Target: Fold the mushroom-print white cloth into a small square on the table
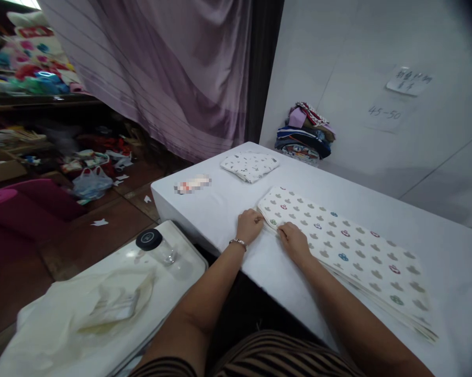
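A long folded white cloth (349,246) printed with rows of grey and coloured motifs lies in layers on the white-covered table (216,209). My left hand (250,225), with a bracelet at the wrist, is closed at the cloth's left end, its fingertips pinching the edge. Beside it, my right hand (294,241) is closed on the near edge of the same cloth, close to that corner. The fingertips of both hands are partly hidden. Farther back on the table rests a smaller folded white cloth (249,165) with small dark prints.
At the table's left end lies a blurred-out item (192,183). A lower white table (184,269) at left holds a black-lidded clear jar (152,241) and a plastic packet (114,303). Folded fabrics (304,136) are piled by the wall. A purple curtain (189,68) hangs behind.
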Available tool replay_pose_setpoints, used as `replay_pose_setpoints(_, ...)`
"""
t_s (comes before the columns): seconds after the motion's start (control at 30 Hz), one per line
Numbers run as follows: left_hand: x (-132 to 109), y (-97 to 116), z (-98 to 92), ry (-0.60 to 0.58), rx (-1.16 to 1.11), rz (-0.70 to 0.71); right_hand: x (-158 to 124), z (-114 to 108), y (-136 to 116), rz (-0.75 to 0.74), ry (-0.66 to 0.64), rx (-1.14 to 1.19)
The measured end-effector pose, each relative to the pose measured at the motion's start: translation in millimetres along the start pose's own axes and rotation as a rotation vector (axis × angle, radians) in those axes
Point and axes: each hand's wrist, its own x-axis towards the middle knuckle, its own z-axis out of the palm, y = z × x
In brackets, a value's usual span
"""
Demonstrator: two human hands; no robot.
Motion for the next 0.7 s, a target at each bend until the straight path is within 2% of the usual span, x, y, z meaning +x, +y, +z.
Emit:
replay_pose_setpoints(0.27,-9,-1,-6.3,-0.127,0.147,0.285,-1,3,-1,-0.034,0.03,-0.088)
replay_pose_setpoints(0.4,-5,-5,-10.1,-0.186,0.243,0.372,-4,-1,-6,-0.056,0.037,-0.099)
replay_pose_setpoints(0.53,3,-8,-11.7,-0.211,0.333,0.498,-4,-1,-7,-0.076,0.042,-0.111)
replay_pose_setpoints(0.7,5,-11,-13.1,-0.204,0.337,0.574,-2,7,0,-0.067,0.078,-0.11)
